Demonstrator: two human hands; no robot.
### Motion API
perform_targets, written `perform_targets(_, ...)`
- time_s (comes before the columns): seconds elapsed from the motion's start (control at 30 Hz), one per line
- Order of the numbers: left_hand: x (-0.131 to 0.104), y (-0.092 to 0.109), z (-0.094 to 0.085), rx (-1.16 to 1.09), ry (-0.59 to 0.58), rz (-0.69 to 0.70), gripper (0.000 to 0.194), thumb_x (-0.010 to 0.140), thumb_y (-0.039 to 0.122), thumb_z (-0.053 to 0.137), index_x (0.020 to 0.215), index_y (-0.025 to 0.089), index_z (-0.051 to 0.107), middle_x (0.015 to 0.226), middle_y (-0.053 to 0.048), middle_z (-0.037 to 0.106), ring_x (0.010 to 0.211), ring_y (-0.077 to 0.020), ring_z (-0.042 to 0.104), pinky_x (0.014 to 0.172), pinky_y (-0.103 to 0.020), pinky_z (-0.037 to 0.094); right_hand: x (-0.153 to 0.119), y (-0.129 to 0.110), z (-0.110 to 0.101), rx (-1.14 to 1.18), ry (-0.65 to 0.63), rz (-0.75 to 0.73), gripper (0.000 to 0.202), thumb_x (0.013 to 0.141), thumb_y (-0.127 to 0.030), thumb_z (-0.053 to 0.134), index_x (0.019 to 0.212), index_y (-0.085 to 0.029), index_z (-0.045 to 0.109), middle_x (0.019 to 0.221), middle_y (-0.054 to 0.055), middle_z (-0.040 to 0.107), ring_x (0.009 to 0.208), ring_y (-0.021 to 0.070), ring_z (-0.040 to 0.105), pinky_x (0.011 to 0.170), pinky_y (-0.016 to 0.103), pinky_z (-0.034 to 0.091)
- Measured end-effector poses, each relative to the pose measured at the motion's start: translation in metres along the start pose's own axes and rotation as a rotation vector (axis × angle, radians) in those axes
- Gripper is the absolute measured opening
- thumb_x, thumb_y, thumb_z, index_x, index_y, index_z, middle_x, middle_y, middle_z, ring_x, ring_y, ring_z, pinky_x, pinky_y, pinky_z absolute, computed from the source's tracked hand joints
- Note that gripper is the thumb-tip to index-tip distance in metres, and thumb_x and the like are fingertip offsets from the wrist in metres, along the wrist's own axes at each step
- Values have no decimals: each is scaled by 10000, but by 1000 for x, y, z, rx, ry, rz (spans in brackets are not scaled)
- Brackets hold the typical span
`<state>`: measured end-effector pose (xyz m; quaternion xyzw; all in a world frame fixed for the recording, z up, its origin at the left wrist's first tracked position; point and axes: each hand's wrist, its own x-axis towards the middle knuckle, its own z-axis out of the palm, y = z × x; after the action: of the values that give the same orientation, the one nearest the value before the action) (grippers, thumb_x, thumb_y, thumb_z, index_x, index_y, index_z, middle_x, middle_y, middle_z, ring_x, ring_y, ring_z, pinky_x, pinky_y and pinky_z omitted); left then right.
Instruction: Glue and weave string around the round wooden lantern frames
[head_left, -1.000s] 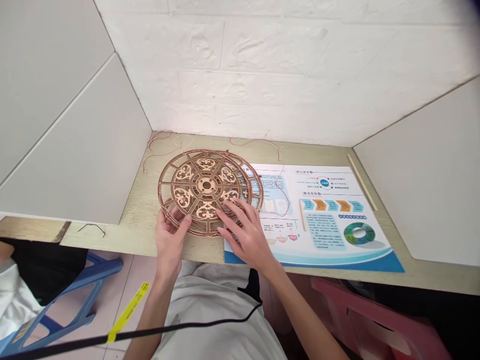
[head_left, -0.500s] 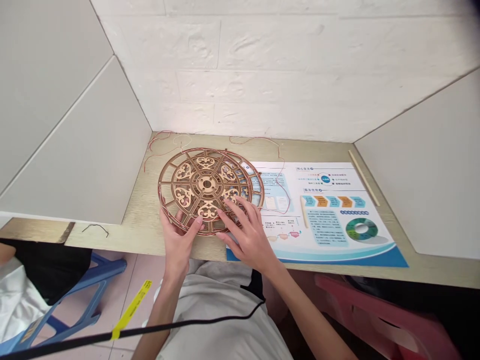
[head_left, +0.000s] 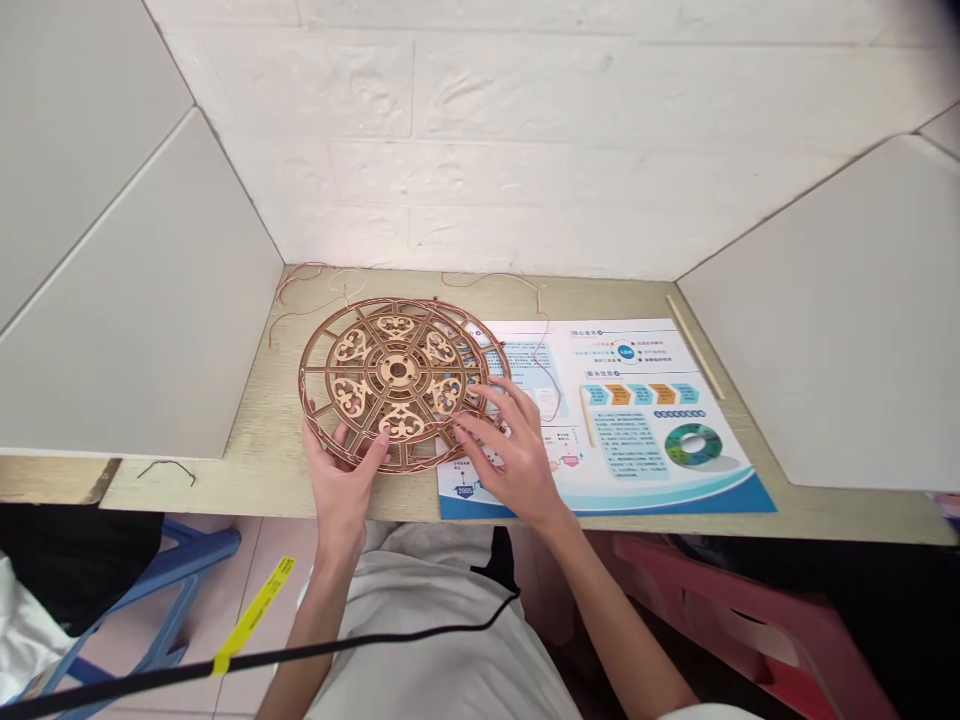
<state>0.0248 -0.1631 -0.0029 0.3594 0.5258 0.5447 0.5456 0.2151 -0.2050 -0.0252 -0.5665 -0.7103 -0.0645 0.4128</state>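
Observation:
A round openwork wooden wheel (head_left: 397, 370) with heart-shaped scroll cutouts lies tilted over a second ring, which shows at its right side. My left hand (head_left: 341, 480) grips the wheel's lower left edge, thumb on top and fingers beneath. At the lower right, my right hand (head_left: 514, 450) has bent fingers touching the rim; whether they pinch anything, such as the thread, is too small to tell. Red thread (head_left: 541, 335) runs along the rims and trails loosely onto the table and a printed sheet (head_left: 637, 480).
The wooden table (head_left: 255, 420) meets a white brick wall, with grey panels (head_left: 150, 300) at both sides. A thin wooden stick (head_left: 696, 348) lies at the right. A black wire piece (head_left: 166, 465) is at the left. Below are blue (head_left: 169, 570) and red (head_left: 742, 610) stools and a black cable (head_left: 360, 645).
The view has shifted slightly, so most things sit further left. My right hand has moved right relative to the wheel, off its scrollwork and towards the rim. My left hand keeps its grip.

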Motion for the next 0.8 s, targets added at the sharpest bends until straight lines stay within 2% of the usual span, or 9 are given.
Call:
perform_targets(0.1, 0, 0, 0, 11, -5, 8, 983, 678, 291, 929, 1512, 337, 410, 1449, -110, 606, 1219, -261, 667, 760, -255, 630, -2, 6, -3, -48, -59, -101, 172, 947, -230, 688, 1116, -224, 725, 1303, 139, 670, 1326, 346, 527, 1050, 584, 477)
perform_targets(0.2, 0, 0, -1, 28, 3, -5, 1025, 659, 300, 940, 1524, 340, 392, 1425, -112, 621, 1163, -261, 687, 703, -248, 625, -5, 5, -1, -48, -89, -105, 223, 951, -263, 688, 1167, -235, 729, 1286, 140, 678, 1304, 331, 544, 1069, 584, 460)
perform_targets(0.3, 0, -1, -1, 27, 18, -9, 1014, 655, 292, 938, 1515, 326, 402, 1415, -114, 618, 1157, -251, 680, 657, -210, 609, -5, 3, 1, -27, -62, -113, 233, 951, -261, 685, 1178, -233, 724, 1290, 148, 667, 1294, 325, 549, 1063, 573, 469)
perform_targets(0.5, 4, 0, -4, 46, -8, -1, 1050, 656, 329, 939, 1539, 318, 371, 1353, -114, 653, 1071, -230, 709, 665, -220, 608, -3, 0, 4, -16, -65, -128, 186, 945, -257, 697, 1117, -197, 731, 1286, 155, 668, 1295, 330, 543, 1036, 552, 494)
perform_targets(0.67, 15, 5, -14, 169, -30, 37, 1132, 633, 354, 955, 1571, 272, 325, 1275, -129, 689, 1146, -266, 695, 897, -340, 615, -7, -2, 10, 8, -82, -125, 246, 960, -272, 682, 1197, -213, 707, 1316, 144, 676, 1300, 325, 538, 1044, 561, 486)
perform_targets(0.73, 17, 8, -15, 153, -22, 26, 1058, 643, 345, 952, 1535, 264, 390, 1251, -123, 704, 1175, -276, 690, 983, -387, 589, -7, -3, 11, 22, -85, -118, 325, 973, -278, 662, 1295, -235, 666, 1303, 134, 682, 1290, 309, 550, 1048, 548, 492)
perform_targets(0.8, 16, 10, -14, 55, -17, -24, 903, 670, 358, 939, 1450, 254, 497, 1275, -122, 709, 1204, -280, 684, 1052, -420, 555, -6, -4, 9, 38, -73, -101, 424, 976, -293, 656, 1391, -222, 600, 1306, 146, 667, 1302, 309, 541, 1058, 545, 490)
